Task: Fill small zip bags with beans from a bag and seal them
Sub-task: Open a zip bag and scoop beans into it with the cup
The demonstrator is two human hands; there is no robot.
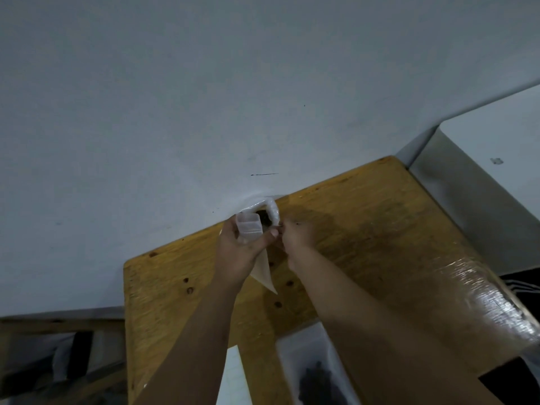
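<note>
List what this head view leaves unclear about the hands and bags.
- Right hand: fingertips hidden behind its own knuckles; what it pinches is unclear.
- Bean bag: mostly hidden behind the small zip bag and left hand; fill unknown.
- Filled bag, bottom edge: cut off by the frame and right forearm; seal unseen.

clear zip bag [248,228] — dark beans [265,219], knotty yellow-brown table [365,217]
</note>
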